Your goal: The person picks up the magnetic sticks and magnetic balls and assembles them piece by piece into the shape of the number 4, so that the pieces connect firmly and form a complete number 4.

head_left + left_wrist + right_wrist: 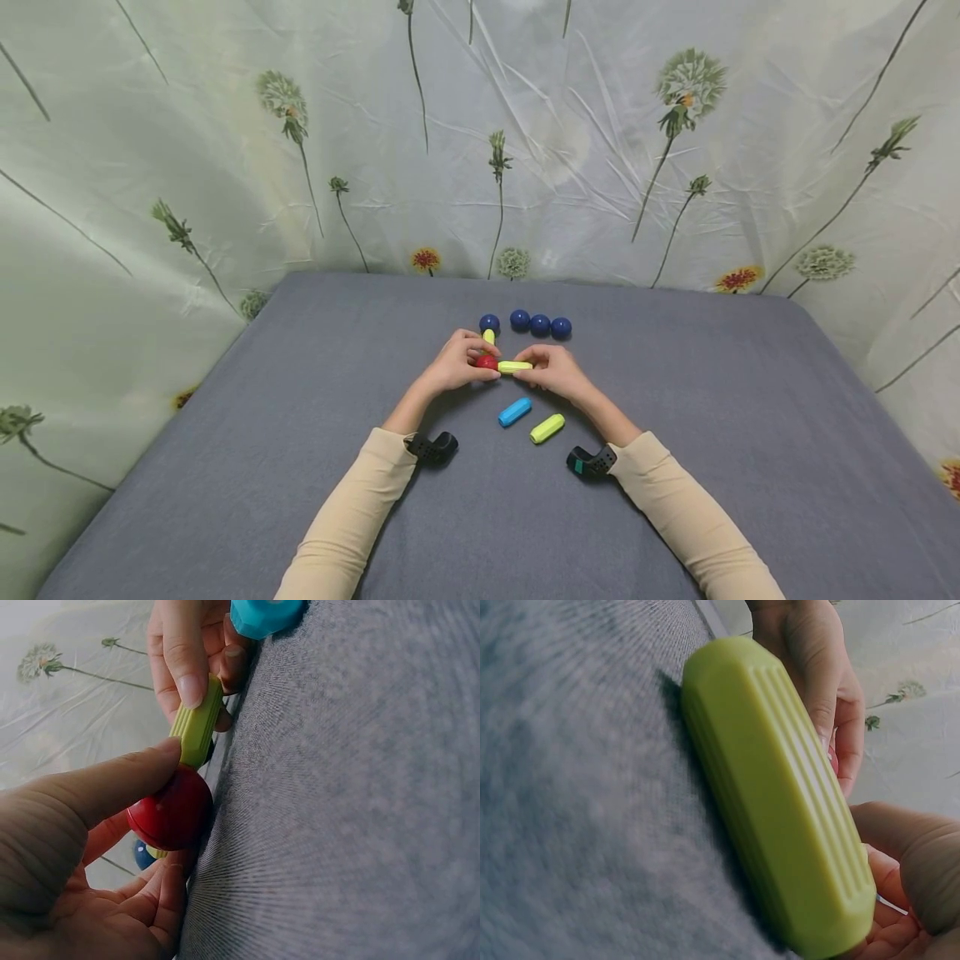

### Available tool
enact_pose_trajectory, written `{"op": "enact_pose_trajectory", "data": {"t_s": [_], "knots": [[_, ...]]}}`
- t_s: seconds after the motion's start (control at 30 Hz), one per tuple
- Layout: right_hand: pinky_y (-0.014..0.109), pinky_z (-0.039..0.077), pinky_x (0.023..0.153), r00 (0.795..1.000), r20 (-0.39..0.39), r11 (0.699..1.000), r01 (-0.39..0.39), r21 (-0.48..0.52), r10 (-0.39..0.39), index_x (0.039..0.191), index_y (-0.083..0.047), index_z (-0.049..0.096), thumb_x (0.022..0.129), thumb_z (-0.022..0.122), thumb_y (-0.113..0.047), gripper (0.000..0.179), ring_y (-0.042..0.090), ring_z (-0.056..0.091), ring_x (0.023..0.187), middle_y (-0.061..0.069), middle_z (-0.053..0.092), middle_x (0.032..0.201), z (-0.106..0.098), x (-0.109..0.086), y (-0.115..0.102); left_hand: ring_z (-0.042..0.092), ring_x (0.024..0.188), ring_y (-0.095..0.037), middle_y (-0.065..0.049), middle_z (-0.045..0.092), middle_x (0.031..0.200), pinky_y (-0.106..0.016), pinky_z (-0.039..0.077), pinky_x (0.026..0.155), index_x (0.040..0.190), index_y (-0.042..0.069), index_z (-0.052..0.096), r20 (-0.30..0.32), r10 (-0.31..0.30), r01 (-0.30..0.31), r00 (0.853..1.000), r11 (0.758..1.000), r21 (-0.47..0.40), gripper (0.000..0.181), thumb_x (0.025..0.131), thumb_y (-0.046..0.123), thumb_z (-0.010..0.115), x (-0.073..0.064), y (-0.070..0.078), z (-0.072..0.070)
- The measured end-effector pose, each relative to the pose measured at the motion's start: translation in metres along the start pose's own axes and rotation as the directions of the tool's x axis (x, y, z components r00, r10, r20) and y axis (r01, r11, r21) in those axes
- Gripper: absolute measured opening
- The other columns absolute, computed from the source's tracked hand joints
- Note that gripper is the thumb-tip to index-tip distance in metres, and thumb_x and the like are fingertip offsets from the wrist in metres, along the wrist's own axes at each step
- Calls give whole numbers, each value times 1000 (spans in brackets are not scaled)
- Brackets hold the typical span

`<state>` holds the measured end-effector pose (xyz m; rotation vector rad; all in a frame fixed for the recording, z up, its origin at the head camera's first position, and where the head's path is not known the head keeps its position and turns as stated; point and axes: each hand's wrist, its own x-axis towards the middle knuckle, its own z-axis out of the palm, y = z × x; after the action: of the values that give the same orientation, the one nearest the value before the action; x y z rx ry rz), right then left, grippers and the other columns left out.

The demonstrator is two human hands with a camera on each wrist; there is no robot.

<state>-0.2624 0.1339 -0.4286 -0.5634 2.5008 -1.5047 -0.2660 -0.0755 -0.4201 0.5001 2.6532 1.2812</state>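
My left hand (454, 363) grips a glossy red ball (487, 363) between thumb and fingers. From the right, my right hand (557, 372) pinches a yellow-green ribbed rod (515, 367). In the left wrist view, this rod's near end meets the red ball (174, 811), beside my left thumb tip. A second yellow-green rod (489, 337) runs back from the red ball to a dark blue ball (489, 322). The fingers partly cover the red ball.
Three dark blue balls (540, 325) sit in a row behind the hands. Nearer me lie a light blue rod (515, 412) and a loose yellow-green rod (547, 428), which looms large in the right wrist view. A grey cloth (300, 467) covers the table; a flowered curtain (225, 125) hangs behind.
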Motion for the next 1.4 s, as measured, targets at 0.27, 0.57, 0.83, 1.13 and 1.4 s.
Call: {"op": "enact_pose_trajectory", "data": {"t_s": [0.27,0.57,0.83,1.13,1.4], "knots": [[21,41,50,995,66,997,-73,26,72,108,2,65,84,69,-16,30,7,50,55,3,61,74,-6,2,1,51,109,-32,-16,48,117,-43,47,92,105,10,70,-11,2,-2,1000,1000,7,28,78,18,75,-2,-1,0],[24,49,59,972,230,999,-49,9,46,120,3,58,85,66,-14,40,8,56,67,17,64,97,-24,1,1,52,110,-34,-17,48,117,-45,46,94,105,9,69,-4,-2,2,1000,1000,-11,28,78,17,75,-1,-2,0],[24,51,64,952,298,998,-59,-35,67,126,3,54,84,66,-12,45,6,59,74,24,59,117,-40,1,0,53,109,-34,-17,49,117,-45,46,93,104,10,69,3,0,0,1000,1000,-12,27,79,18,75,-1,-1,-2],[25,52,66,967,252,997,-32,-72,49,115,6,59,86,65,-12,35,6,61,75,25,62,111,-52,-1,6,52,109,-34,-17,49,117,-44,46,92,104,9,69,8,4,-4,1000,1000,-15,28,78,16,75,-1,-1,-1],[24,46,52,998,25,991,-51,-120,54,96,4,63,84,67,-11,20,8,53,60,11,63,75,-59,-1,9,54,108,-34,-17,49,117,-42,47,90,105,8,68,13,14,-14,1000,1000,-9,28,78,16,75,0,-1,-1]]}}
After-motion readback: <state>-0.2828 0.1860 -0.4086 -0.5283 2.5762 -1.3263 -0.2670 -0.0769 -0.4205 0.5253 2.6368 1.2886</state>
